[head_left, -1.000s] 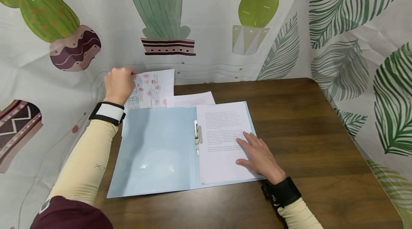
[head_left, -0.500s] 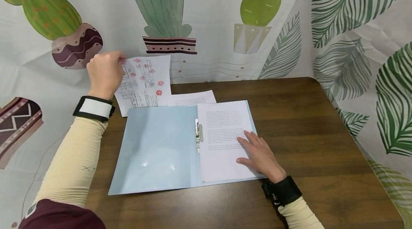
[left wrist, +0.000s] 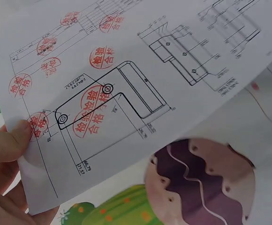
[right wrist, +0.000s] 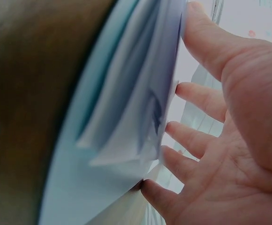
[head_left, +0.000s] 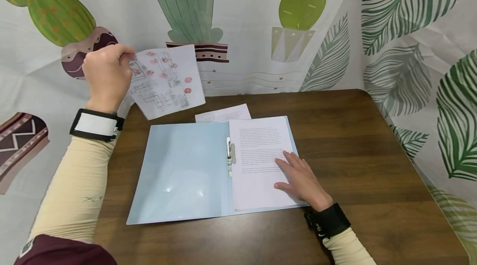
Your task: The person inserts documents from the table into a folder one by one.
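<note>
My left hand (head_left: pixel 108 75) pinches the left edge of a sheet of paper (head_left: pixel 167 85), held raised behind the folder's left cover. In the left wrist view the sheet (left wrist: pixel 126 93) shows a technical drawing with several red round stamps, and the thumb (left wrist: pixel 16 140) presses on its edge. A light blue folder (head_left: pixel 182 174) lies open on the table, with a metal clip (head_left: pixel 230 154) near its spine. Printed pages (head_left: pixel 257 190) lie on its right side. Spread fingers of my right hand (head_left: pixel 303 182) rest on them; in the right wrist view the fingertips touch the top page.
Behind the folder another printed sheet (head_left: pixel 225 114) sticks out on the brown wooden table (head_left: pixel 346 145). A curtain (head_left: pixel 246 16) printed with cacti and leaves hangs right behind the table's far edge.
My left hand has moved up and to the left, lifting the stamped sheet out from behind the folder's left cover. The right hand has stayed in place on the pages.
</note>
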A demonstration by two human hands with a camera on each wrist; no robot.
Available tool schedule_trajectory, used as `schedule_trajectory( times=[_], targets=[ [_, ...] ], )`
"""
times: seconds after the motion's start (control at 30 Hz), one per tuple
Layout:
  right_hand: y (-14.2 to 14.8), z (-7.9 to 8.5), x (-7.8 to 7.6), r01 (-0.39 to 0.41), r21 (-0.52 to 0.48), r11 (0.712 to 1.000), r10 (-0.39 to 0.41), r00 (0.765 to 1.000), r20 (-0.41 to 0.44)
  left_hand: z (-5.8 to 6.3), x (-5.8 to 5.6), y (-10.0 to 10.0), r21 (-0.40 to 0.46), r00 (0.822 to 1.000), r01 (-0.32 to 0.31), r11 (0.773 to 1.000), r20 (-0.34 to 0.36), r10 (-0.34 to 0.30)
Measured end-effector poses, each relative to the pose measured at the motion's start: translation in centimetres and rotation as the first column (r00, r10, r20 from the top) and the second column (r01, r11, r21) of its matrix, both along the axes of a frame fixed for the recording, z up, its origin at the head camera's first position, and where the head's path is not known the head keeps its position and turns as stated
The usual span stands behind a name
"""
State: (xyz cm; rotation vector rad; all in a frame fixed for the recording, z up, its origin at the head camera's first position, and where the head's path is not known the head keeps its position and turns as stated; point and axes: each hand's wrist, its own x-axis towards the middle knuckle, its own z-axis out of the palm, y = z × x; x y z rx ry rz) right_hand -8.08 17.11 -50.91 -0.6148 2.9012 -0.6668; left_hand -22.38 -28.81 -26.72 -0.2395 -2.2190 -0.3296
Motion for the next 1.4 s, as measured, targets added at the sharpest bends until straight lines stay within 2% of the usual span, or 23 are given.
schedule_trajectory(
  times=[0.1,0.2,0.37,0.5,0.6,0.67,0.73,0.87,1.0,1.07,1.17,1.27,1.4],
  targets=[
    [0.0,0.0,0.0,0.003,-0.008,1.000,-0.003,1.000,0.002,0.5,0.2,0.6,0.089,0.999,0.052,0.995,-0.012,-0.051],
    [0.1,-0.1,0.0,0.012,-0.021,1.000,-0.012,1.000,0.006,1.0,0.3,1.3,0.198,0.996,0.093,0.976,-0.003,-0.094],
    [0.2,-0.1,0.0,0.028,-0.066,0.997,-0.028,1.000,-0.008,1.5,0.7,2.2,0.344,0.985,0.129,0.930,0.061,-0.159],
    [0.2,0.1,-0.1,0.053,-0.114,0.992,-0.057,0.998,-0.039,1.7,1.0,2.6,0.461,0.957,0.146,0.875,0.158,-0.243],
    [0.2,0.3,-0.3,0.093,-0.154,0.984,-0.104,0.993,-0.062,1.6,1.2,2.8,0.555,0.917,0.150,0.818,0.231,-0.325],
    [0.1,0.5,-0.4,0.125,-0.180,0.976,-0.142,0.986,-0.087,1.5,1.2,3.0,0.598,0.885,0.145,0.788,0.277,-0.374],
    [0.1,0.6,-0.6,0.153,-0.216,0.964,-0.182,0.976,-0.121,1.3,1.2,3.3,0.622,0.853,0.138,0.771,0.321,-0.412],
    [0.2,1.0,-0.9,0.180,-0.319,0.931,-0.252,0.947,-0.200,0.6,1.2,3.9,0.646,0.791,0.118,0.754,0.398,-0.465],
    [0.2,1.5,-0.9,0.166,-0.422,0.891,-0.297,0.917,-0.267,0.1,1.3,4.5,0.654,0.729,0.126,0.746,0.449,-0.516],
    [0.2,1.8,-1.0,0.156,-0.455,0.877,-0.313,0.904,-0.292,-0.2,1.5,4.8,0.632,0.706,0.141,0.762,0.475,-0.525],
    [0.1,2.1,-1.0,0.142,-0.500,0.854,-0.324,0.897,-0.300,-0.8,1.6,5.4,0.592,0.673,0.160,0.790,0.520,-0.526],
    [0.0,2.5,-0.9,0.127,-0.549,0.826,-0.316,0.911,-0.265,-1.5,1.7,6.0,0.568,0.633,0.168,0.806,0.565,-0.530],
    [-0.1,2.9,-0.7,0.096,-0.621,0.778,-0.256,0.951,-0.174,-2.5,1.7,6.6,0.567,0.572,0.181,0.804,0.604,-0.555]
  ],
)
